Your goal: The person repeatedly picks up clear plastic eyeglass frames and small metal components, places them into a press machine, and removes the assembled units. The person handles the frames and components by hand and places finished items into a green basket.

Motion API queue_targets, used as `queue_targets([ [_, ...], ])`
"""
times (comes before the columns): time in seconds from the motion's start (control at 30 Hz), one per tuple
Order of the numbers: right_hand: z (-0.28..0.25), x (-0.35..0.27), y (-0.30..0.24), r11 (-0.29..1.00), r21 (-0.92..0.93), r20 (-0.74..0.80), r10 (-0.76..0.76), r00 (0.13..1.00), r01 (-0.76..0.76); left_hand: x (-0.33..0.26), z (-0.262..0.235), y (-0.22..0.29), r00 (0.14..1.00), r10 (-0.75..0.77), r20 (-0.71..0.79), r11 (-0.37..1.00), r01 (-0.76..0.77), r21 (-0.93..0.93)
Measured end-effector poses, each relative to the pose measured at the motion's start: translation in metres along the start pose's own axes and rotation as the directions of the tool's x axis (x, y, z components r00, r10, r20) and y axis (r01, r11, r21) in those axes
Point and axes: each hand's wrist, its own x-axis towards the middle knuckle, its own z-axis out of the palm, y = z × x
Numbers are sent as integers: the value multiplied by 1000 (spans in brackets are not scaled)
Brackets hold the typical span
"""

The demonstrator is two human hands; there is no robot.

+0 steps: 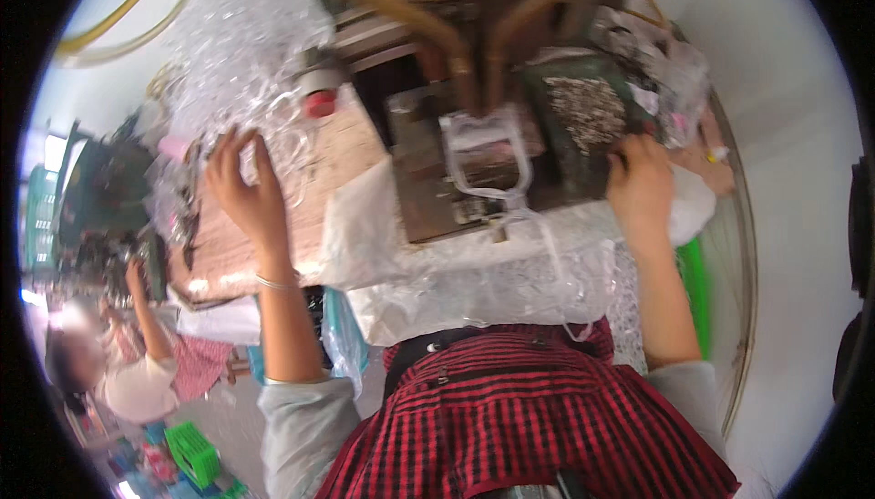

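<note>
My left hand [244, 191] is raised over the left side of the bench, fingers apart and holding nothing I can see. It is nearest to a heap of clear plastic strips [241, 61]. My right hand [643, 185] rests at the near right edge of a dark tray [570, 157] bearing a pile of small metal parts [586, 112]. Its fingers are curled together, and anything between the tips is hidden. Between my hands, a clear plastic strap loop [524, 166] lies on the metal machine bed [424, 194], its tail hanging over the near edge.
Two yellowish hoses [392, 2] come down to the machine's middle. A red button [320, 103] sits on its left. Clear plastic sheeting [474, 294] covers the near edge, above my lap. A person [137, 362] works at another machine, far left. A green crate [191, 453] stands on the floor.
</note>
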Motion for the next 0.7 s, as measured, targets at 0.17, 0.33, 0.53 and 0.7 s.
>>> queue_targets([
  [0.17, -7, 7, 3, 984, 171, -51, 56, 997, -46, 44, 68, -65, 988, 4, 152, 877, -77, 474],
  [0.33, -30, 3, 14, 913, 332, 126, 206, 970, -237, -11, 94, -129, 901, -233, 367, 832, -11, 555],
  [0.53, -23, 4, 2, 985, 132, 57, 106, 993, -113, 6, 72, -123, 816, -290, 500, 879, 20, 477],
  [0.7, 1, 17, -13, 970, -202, 75, 155, 985, -137, -12, 71, -162, 918, -216, 334, 961, 138, 241],
])
